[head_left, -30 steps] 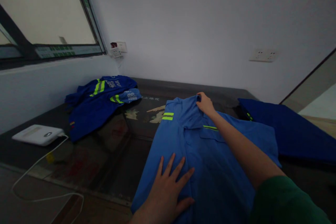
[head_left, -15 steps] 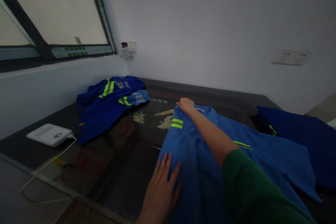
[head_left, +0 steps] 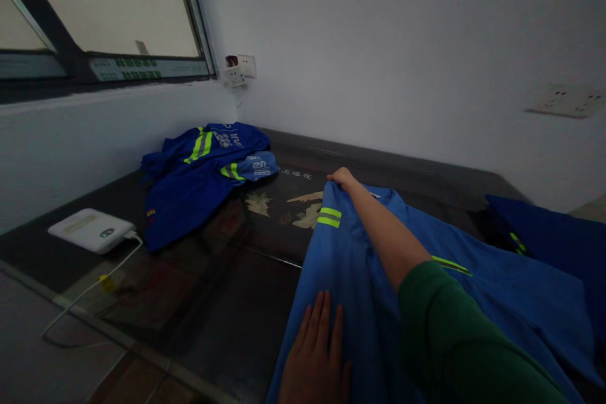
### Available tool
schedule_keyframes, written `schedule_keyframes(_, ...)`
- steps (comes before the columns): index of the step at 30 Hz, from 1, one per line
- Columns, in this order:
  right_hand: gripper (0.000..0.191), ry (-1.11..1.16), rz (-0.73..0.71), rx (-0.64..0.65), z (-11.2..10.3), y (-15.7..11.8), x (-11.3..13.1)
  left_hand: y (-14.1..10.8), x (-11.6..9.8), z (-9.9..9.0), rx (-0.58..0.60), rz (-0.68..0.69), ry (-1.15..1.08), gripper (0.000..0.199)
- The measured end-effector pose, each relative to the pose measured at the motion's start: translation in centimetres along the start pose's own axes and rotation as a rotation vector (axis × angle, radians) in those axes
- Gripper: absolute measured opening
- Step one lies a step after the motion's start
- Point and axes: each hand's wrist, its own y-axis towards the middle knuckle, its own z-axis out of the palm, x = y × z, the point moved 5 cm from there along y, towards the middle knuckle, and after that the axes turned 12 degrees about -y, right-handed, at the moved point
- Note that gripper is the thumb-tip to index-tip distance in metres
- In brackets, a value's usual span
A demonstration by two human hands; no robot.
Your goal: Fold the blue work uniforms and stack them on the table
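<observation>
A blue shirt (head_left: 331,259) lies spread over the lower right of the frame on a dark, glossy worktop (head_left: 237,309). At the centre I have the right hand (head_left: 344,178) curled closed on the shirt's far edge, just beyond a yellow-and-grey band (head_left: 330,217); its fingertips are partly hidden from me. Its arm, in a green sleeve (head_left: 454,322), reaches across the shirt from the lower right. At bottom centre I see the left hand (head_left: 312,353) open and flat on the shirt, palm down, fingers straight, gripping nothing. Left of centre is a rumpled heap of clothes (head_left: 189,196); nearer the left edge, a white device (head_left: 92,230) trails a cable (head_left: 71,306). Darker blue cloth (head_left: 558,240) sits at the right edge.
</observation>
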Motion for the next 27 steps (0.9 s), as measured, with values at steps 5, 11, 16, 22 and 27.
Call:
schedule_keyframes(5,0.029,0.072,-0.044,-0.049,0.3,-1.0,-0.4,-0.1,-0.3,-0.9,0.042,-0.004,-0.066,0.061)
schedule_keyframes(11,0.049,0.071,-0.168,-0.084,0.0,-2.1,0.8,1.3,1.0,-2.5,0.113,-0.057,-0.118,0.055)
schedule_keyframes(16,0.042,0.044,-0.199,-0.162,0.9,-3.8,1.4,0.9,0.3,-1.6,0.170,0.020,-0.112,0.076)
schedule_keyframes(22,0.035,0.000,-0.249,-0.244,0.6,-6.1,2.2,-2.1,-1.1,-0.9,0.300,0.297,-0.242,0.067)
schedule_keyframes(27,0.034,-0.022,-0.341,-0.340,-2.5,-8.2,1.0,0.1,0.6,-6.8,0.449,0.117,-0.579,0.050)
